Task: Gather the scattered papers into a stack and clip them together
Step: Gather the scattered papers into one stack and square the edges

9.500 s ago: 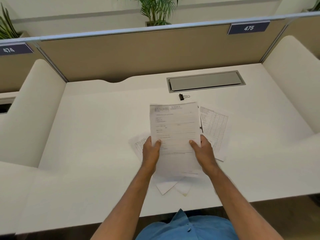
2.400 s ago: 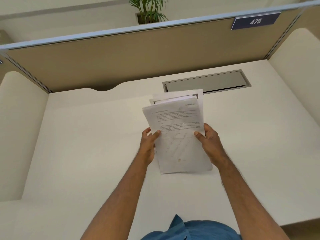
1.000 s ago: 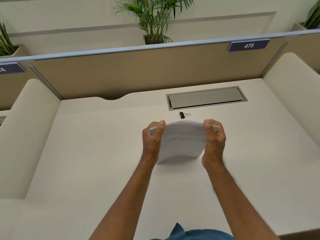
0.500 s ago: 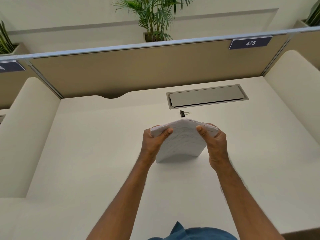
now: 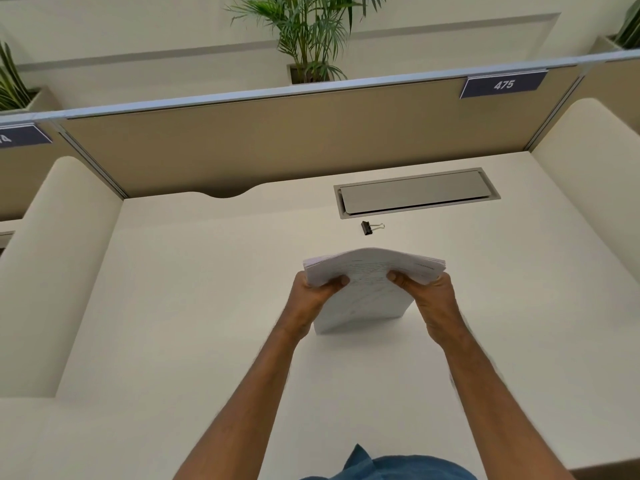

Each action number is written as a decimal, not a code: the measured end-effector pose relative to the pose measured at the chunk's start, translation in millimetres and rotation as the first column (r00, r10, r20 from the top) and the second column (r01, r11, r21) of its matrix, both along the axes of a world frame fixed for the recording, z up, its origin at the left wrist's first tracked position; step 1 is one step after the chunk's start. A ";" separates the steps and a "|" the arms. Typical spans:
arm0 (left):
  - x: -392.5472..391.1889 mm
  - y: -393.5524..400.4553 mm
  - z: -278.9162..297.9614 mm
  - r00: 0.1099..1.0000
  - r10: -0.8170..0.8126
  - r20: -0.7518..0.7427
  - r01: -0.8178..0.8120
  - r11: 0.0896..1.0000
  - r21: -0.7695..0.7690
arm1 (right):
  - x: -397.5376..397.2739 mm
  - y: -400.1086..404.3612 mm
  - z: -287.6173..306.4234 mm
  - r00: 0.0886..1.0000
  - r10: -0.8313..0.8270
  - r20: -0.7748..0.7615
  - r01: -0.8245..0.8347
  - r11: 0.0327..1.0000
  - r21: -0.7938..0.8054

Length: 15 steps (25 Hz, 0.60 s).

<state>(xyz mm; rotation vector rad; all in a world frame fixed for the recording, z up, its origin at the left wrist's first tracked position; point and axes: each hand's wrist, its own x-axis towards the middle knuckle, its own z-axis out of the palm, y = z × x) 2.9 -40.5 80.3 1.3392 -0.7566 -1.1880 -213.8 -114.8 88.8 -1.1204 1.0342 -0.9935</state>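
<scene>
— Papers [image 5: 367, 289] first: where were they?

— Gathered into one stack, standing on its lower edge on the worktop [image 5: 194, 306], a little right of the frame's centre. The top of the stack bowed over toward the camera, so its upper edge made a shallow arch and the sheet edges showed as fine layers at both upper corners.

— And the hands?

— Both were on it. The left hand [image 5: 311, 299] gripped the stack's left side near the top, thumb curled over the front sheet, the other fingers hidden behind the paper. The right hand [image 5: 429, 299] mirrored it on the right side, thumb pressed onto the front sheet as well. So each hand was clamped on the stack, not loose.

— Was the clip on the sheets?

— No. The black binder clip [image 5: 370, 227] lay on the worktop above the stack in the frame, apart from it, its wire handles pointing right. Neither hand touched it.

— What else lay around?

— Just above the clip sat a grey cable hatch [image 5: 415, 194] set flush into the worktop. Behind that ran a tan partition [image 5: 277, 140] with a dark number plate [image 5: 504, 85] reading 475 at the upper right. Part of a second plate showed at the far left edge, its number cut off. A potted palm [image 5: 308, 32] stood beyond the partition at top centre. A blue garment [image 5: 388, 467] showed at the bottom edge between the forearms.
</scene>
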 end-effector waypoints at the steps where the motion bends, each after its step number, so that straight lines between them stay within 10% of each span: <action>1: -1.4 0.9 -5.1 1.000 -0.006 -0.007 0.006 1.000 0.025 | -1.9 -0.4 -7.0 1.000 0.016 -0.010 -0.015 0.999 0.030; 10: 15.5 -4.5 -13.2 0.813 0.385 -0.437 -0.393 0.916 0.078 | -44.1 6.7 -42.6 0.930 0.218 -0.297 -0.158 0.964 0.212; 15: -2.3 -5.6 -23.7 0.639 0.289 -0.712 -0.339 0.938 0.077 | -20.1 5.4 -29.7 0.986 0.053 0.158 -0.103 0.938 0.332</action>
